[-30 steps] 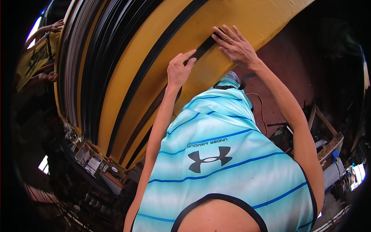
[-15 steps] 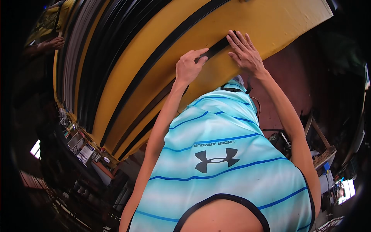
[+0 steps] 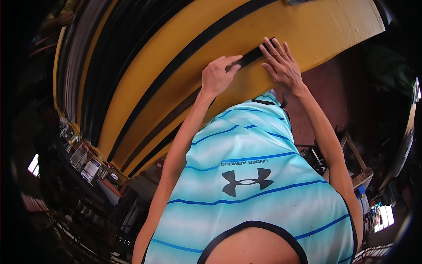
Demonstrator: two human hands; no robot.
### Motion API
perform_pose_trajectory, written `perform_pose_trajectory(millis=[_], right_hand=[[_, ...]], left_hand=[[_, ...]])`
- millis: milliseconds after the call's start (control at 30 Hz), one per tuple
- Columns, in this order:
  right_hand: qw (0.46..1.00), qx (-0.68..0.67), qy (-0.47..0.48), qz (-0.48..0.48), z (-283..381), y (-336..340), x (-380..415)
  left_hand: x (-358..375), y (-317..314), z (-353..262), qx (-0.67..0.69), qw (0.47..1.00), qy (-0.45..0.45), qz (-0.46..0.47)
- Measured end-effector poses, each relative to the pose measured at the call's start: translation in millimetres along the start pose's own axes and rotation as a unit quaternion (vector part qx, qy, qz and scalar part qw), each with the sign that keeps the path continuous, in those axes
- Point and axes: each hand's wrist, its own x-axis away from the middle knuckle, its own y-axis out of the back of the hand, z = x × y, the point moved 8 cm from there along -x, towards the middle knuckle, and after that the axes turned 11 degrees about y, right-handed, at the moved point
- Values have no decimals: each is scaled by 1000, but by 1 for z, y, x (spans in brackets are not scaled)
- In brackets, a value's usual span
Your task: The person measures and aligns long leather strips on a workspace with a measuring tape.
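Note:
A long dark strip [image 3: 252, 56], perhaps leather or rubber, lies across the yellow tabletop [image 3: 325, 31] near its front edge. My left hand [image 3: 217, 77] holds this strip between thumb and index finger, the other fingers curled under. Farther up, my right hand [image 3: 282, 69] lies flat with fingers stretched, its fingertips on the strip's far end. From my left hand the strip runs back down to the left as a browner band [image 3: 176, 110]. Another black strip [image 3: 193, 46] lies parallel on the yellow surface, beyond my hands.
Several black and grey strips [image 3: 127, 48] lie side by side at the table's left. A dark object [image 3: 299, 1] sits at the top edge. Cluttered shelves [image 3: 90, 169] stand at lower left, a wooden frame [image 3: 358, 154] at right. Reddish floor [image 3: 321, 97] shows beyond the table edge.
The view has shifted slightly. Both hands keep nearly the same places on the strip. Another person's hand at the upper left has moved up, and a dark object shows more at the top edge.

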Motion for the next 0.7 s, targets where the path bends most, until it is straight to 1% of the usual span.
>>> perform_pose_trajectory(millis=[133,267,433,500,567,633,700], right_hand=[[999,8,-10,33,-2,-6,-2],[1000,10,-16,22,-2,-6,-2],[999,17,-17,46,-3,-10,0],[999,13,-12,35,-4,-12,1],[1000,7,-5,24,1,-12,-1],[1000,10,15,6,8,-7,-3],[1000,6,21,17,12,-9,-3]], left_hand=[[1,3,0,13,1000,-3,-2],[0,2,1,24,1000,-1,-2],[0,1,2,36,999,-7,-4],[-2,0,4,43,999,-12,-10],[-3,0,7,18,1000,0,-10],[-2,0,5,21,1000,4,-9],[-3,-2,1,24,1000,7,-8]])
